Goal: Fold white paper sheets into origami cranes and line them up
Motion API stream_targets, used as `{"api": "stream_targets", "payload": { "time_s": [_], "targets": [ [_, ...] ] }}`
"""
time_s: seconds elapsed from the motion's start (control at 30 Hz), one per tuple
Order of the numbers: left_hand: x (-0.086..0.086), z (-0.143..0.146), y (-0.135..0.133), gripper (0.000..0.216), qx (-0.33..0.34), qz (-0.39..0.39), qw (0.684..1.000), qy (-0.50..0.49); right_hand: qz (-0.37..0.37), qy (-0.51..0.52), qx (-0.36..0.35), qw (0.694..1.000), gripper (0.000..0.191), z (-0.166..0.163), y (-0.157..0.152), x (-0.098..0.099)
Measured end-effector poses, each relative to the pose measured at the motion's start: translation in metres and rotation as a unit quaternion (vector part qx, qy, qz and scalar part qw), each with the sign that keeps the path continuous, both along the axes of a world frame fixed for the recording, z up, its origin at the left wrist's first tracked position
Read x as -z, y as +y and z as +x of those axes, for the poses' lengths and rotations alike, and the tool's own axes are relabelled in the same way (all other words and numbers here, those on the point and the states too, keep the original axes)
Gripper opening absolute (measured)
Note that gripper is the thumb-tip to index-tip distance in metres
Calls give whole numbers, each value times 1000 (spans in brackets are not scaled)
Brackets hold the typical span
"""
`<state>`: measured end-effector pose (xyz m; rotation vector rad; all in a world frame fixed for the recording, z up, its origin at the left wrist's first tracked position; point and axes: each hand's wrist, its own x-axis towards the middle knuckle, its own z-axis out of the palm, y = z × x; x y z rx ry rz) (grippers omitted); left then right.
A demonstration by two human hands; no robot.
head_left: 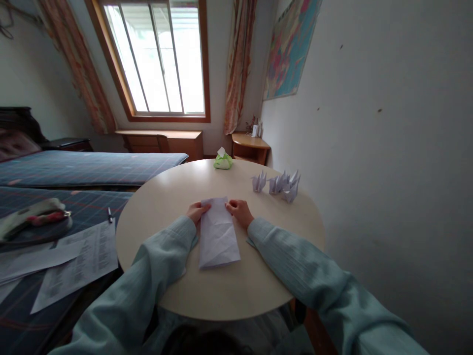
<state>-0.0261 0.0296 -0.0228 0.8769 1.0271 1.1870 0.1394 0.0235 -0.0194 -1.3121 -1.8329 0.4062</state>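
A white sheet of paper point(219, 239), folded into a long rectangle with creases across it, lies over the round table in front of me. My left hand point(197, 212) pinches its far left corner, thumb on top. At the far right corner, my right hand point(239, 211) has its fingers curled closed on the paper's edge. The near end of the sheet rests toward me, between my forearms. Several folded paper cranes point(283, 183) stand in a group on the table beyond my right hand.
The round table point(148, 207) carries a green tissue pack point(222, 159) at its far edge. To the left, a bed point(148, 161) has printed sheets point(81, 261), a pen point(110, 215) and a grey bundle point(37, 217) near it. A wall point(388, 187) stands close on the right.
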Motion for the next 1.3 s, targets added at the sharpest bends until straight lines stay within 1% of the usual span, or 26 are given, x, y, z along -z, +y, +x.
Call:
{"api": "stream_targets", "payload": {
  "time_s": [0.07,0.1,0.2,0.27,0.37,0.43,0.47,0.53,0.63,0.73,0.83,0.9,0.97,1.03,1.17,1.2,1.3],
  "targets": [
    [3,-2,1,29,17,10,1000,5,-18,28,-2,999,14,0,1,0],
    [3,-2,2,39,36,17,999,8,-30,44,-4,999,12,0,2,1],
    [4,-6,1,71,104,58,992,30,-53,73,-33,995,36,0,3,2],
    [3,-7,0,86,138,83,985,60,-53,71,-67,994,38,1,3,2],
    [2,-9,-1,97,157,87,978,103,-47,37,-118,991,29,1,2,2],
    [1,-9,0,101,163,73,978,112,-42,15,-132,990,23,1,2,2],
    [2,-9,-1,102,163,66,978,109,-38,11,-128,991,21,1,3,2],
    [2,-8,-1,99,163,53,981,92,-29,21,-97,995,18,2,5,2],
    [2,-6,-3,87,172,35,983,61,-22,66,3,998,16,8,14,3],
    [1,-7,-1,69,168,17,983,66,-15,112,94,989,14,20,27,5],
    [0,-15,7,49,119,19,983,135,-23,170,150,974,16,37,40,7],
    [1,-21,13,38,73,44,981,174,-36,216,179,959,18,47,47,9],
    [2,-28,18,33,43,51,979,192,-43,259,183,947,19,54,51,11],
    [3,-31,21,29,14,59,979,196,-53,287,169,941,19,57,55,14],
    [8,-35,25,20,-50,94,974,202,-81,300,147,939,15,56,57,18],
    [10,-36,27,19,-70,103,969,213,-98,300,127,940,14,56,57,18],
    [14,-40,32,18,-131,114,947,269,-162,304,31,938,14,55,54,16]
  ]
}}
